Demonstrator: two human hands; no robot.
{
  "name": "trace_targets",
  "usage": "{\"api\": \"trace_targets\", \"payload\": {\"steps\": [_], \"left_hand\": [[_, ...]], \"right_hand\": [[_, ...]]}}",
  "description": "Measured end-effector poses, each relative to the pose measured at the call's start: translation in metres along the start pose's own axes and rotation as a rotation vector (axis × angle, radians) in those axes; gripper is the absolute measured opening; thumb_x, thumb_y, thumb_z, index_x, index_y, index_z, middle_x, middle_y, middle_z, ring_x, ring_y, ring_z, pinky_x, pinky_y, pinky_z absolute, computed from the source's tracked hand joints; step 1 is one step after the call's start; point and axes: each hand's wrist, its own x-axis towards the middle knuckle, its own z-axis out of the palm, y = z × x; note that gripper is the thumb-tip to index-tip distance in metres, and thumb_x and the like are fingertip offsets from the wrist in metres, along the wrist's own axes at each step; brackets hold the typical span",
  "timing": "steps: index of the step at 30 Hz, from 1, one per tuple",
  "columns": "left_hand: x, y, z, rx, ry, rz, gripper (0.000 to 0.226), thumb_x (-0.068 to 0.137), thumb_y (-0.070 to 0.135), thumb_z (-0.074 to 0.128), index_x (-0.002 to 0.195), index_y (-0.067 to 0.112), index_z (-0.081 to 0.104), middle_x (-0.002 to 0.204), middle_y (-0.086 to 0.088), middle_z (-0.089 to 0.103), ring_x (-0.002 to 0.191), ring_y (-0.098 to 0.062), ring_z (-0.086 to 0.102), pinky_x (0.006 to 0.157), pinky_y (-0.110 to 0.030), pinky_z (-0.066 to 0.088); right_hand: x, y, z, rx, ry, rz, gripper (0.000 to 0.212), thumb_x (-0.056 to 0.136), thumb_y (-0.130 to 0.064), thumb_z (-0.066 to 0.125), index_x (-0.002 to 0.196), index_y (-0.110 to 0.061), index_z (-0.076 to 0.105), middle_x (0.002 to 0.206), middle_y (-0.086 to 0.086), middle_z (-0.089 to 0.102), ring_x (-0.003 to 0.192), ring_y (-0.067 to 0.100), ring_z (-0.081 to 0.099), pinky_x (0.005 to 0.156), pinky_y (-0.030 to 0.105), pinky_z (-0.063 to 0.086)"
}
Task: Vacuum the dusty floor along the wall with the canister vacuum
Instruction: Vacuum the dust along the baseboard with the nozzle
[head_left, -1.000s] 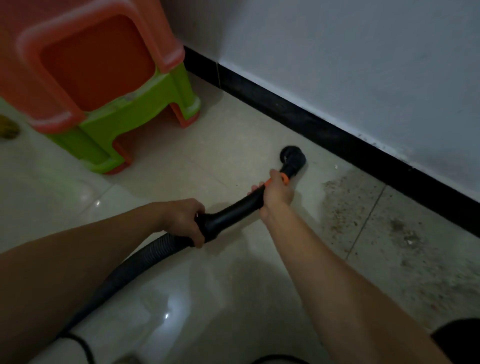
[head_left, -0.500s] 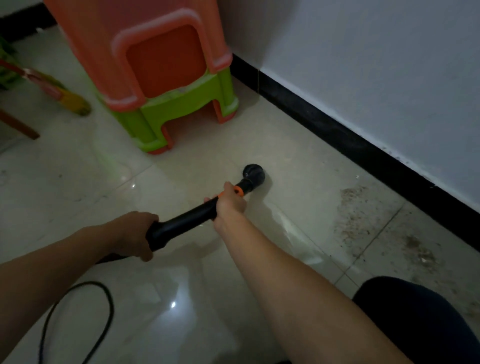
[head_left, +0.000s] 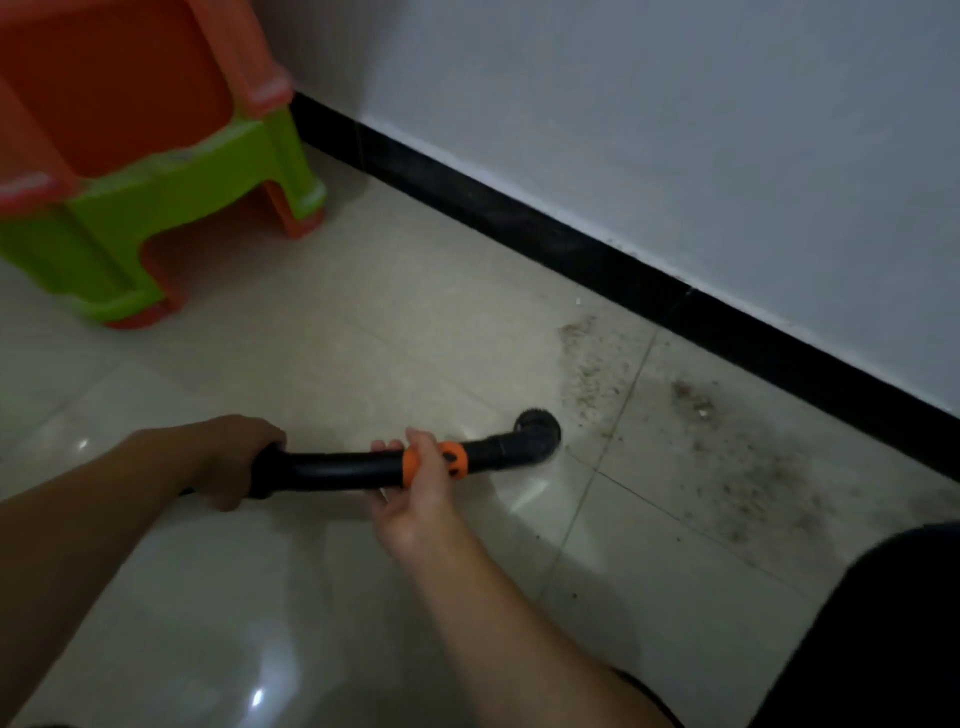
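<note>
**Wand held in both hands, brush down short of the skirting**

The right hand (head_left: 421, 488) is curled round the orange collar (head_left: 457, 460) and the left hand (head_left: 228, 457) is closed round the rear of the wand (head_left: 332, 470). The brush nozzle (head_left: 540, 434) is set on the floor (head_left: 363, 338), well apart from the black skirting (head_left: 571, 244). The dust (head_left: 727, 452) lies between nozzle and skirting. It is best taken slowly, brush flat, in overlapping passes toward the skirting.

Tiled floor (head_left: 363, 338), dust patch (head_left: 748, 467), stacked stools (head_left: 104, 244), vacuum nozzle (head_left: 540, 434)
</note>
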Motion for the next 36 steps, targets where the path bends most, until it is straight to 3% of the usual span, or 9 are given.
{"api": "trace_targets", "payload": {"steps": [7,12,17,19,22,27,31,36], "left_hand": [[0.012,0.052,-0.013,0.036,-0.013,0.114,0.045,0.066,0.008,0.076,0.1,0.026,0.054,0.101,0.001,0.057,0.092,-0.019,0.058,0.07,-0.026,0.046],[-0.007,0.04,-0.019,0.002,0.011,0.063,0.041,0.063,0.003,0.074,0.094,0.023,0.055,0.1,-0.001,0.061,0.095,-0.021,0.06,0.069,-0.026,0.045],[-0.031,-0.012,-0.004,0.16,-0.004,-0.044,0.036,0.065,0.004,0.07,0.086,0.028,0.054,0.091,0.005,0.062,0.084,-0.014,0.061,0.054,-0.019,0.043],[-0.037,-0.033,0.013,0.221,0.001,-0.059,0.028,0.069,0.011,0.07,0.086,0.027,0.056,0.09,0.005,0.064,0.083,-0.014,0.064,0.065,-0.024,0.052],[-0.044,-0.038,0.029,0.284,-0.016,-0.058,0.022,0.074,0.018,0.071,0.088,0.028,0.056,0.093,0.007,0.062,0.087,-0.012,0.063,0.079,-0.028,0.052],[-0.04,0.017,0.012,0.274,-0.049,0.009,0.027,0.074,0.012,0.067,0.091,0.028,0.055,0.101,0.002,0.066,0.091,-0.015,0.061,0.059,-0.015,0.042],[-0.032,0.06,-0.011,0.327,-0.078,0.019,0.035,0.069,0.006,0.075,0.093,0.024,0.057,0.084,0.003,0.066,0.082,-0.016,0.062,0.058,-0.021,0.042],[-0.04,0.063,-0.02,0.308,-0.061,-0.043,0.051,0.055,0.001,0.084,0.095,0.021,0.058,0.099,-0.002,0.066,0.093,-0.022,0.062,0.067,-0.027,0.047]], "right_hand": [[-0.02,-0.036,-0.025,0.102,0.162,-0.225,0.013,0.086,-0.014,0.066,0.092,-0.012,0.055,0.073,0.006,0.059,0.067,0.022,0.062,0.075,0.037,0.055],[-0.027,-0.039,-0.006,-0.017,0.069,-0.164,0.017,0.089,-0.02,0.064,0.099,-0.012,0.054,0.078,0.004,0.059,0.071,0.02,0.063,0.074,0.035,0.053],[-0.037,0.032,-0.007,0.033,-0.02,0.04,0.018,0.085,-0.03,0.068,0.091,-0.016,0.059,0.075,0.0,0.064,0.072,0.016,0.063,0.065,0.03,0.05],[-0.046,0.066,-0.016,0.074,-0.025,0.138,0.021,0.082,-0.033,0.071,0.092,-0.018,0.063,0.079,-0.002,0.067,0.075,0.015,0.065,0.065,0.028,0.049],[-0.06,0.092,-0.031,0.166,-0.006,0.194,0.025,0.077,-0.031,0.076,0.095,-0.017,0.067,0.081,-0.002,0.071,0.079,0.016,0.067,0.065,0.026,0.049],[-0.074,0.064,-0.06,0.198,0.063,0.067,0.025,0.077,-0.03,0.075,0.095,-0.016,0.065,0.077,0.0,0.071,0.07,0.016,0.065,0.056,0.024,0.048],[-0.077,0.029,-0.069,0.183,0.104,-0.036,0.045,0.078,-0.032,0.075,0.116,-0.012,0.063,0.092,0.005,0.067,0.071,0.016,0.063,0.05,0.022,0.046],[-0.066,-0.008,-0.049,0.055,0.051,-0.079,0.03,0.082,-0.028,0.07,0.106,-0.014,0.058,0.088,0.005,0.07,0.075,0.018,0.065,0.058,0.026,0.048]]}}
